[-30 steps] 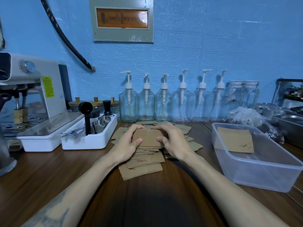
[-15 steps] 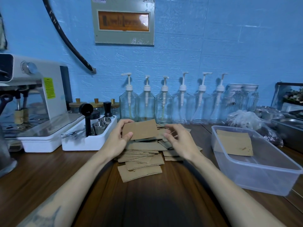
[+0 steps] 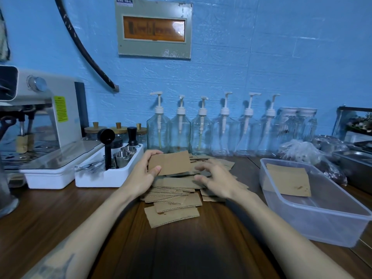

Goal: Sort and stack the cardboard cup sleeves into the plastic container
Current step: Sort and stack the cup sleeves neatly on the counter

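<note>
A loose heap of brown cardboard cup sleeves (image 3: 174,200) lies on the wooden counter in front of me. My left hand (image 3: 144,176) grips a small stack of sleeves (image 3: 170,163), thumb on top, lifted a little above the heap. My right hand (image 3: 216,181) hovers over the heap's right side with relaxed, spread fingers that hold nothing; it is blurred. To the right stands the clear plastic container (image 3: 314,224) with a stack of sleeves (image 3: 287,181) lying flat at its far end.
A white tray (image 3: 104,178) with a black scoop, tamper and metal cups sits to the left, beside an espresso machine (image 3: 38,125). Several glass pump bottles (image 3: 201,131) line the blue wall. Plastic bags (image 3: 306,152) and a metal tray (image 3: 354,160) lie behind the container.
My left hand has lifted a few sleeves off the heap, which both hands were pressing together a second ago. My right hand has let go and now hovers over the heap.
</note>
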The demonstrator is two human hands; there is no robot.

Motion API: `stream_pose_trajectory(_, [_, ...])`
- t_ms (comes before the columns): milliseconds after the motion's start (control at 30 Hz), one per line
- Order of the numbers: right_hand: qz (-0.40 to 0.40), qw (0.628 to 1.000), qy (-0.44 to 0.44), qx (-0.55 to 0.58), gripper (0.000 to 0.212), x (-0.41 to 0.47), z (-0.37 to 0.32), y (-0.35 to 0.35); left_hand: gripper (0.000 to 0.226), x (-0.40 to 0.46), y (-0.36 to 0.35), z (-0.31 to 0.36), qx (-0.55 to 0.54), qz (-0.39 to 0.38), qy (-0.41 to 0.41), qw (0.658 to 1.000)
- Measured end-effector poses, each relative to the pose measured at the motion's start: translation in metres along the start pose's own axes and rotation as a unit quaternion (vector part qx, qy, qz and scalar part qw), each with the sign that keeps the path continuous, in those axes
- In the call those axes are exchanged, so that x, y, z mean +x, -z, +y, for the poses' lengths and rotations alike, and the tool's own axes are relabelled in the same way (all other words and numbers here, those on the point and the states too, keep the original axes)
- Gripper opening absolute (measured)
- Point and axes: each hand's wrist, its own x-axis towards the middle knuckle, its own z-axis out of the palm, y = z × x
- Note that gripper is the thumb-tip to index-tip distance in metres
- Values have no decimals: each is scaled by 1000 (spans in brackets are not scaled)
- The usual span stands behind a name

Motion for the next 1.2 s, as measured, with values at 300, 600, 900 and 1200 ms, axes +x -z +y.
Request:
stream_pose_trajectory(300, [-112,990,-7,-90,73,0,7,-19,35,3,0,-3,-21,13,-2,1000])
stream_pose_trajectory(600, [-51,995,-17,83,38,-10,-2,1,37,1,0,1,-49,26,9,998])
stream_pose_trajectory(900, [-44,958,-73,272,16,-10,1,16,34,3,0,6,-88,58,24,994])
stream_pose_trajectory(1200, [103,939,-52,323,12,-9,7,26,35,3,-1,-2,-8,24,22,999])
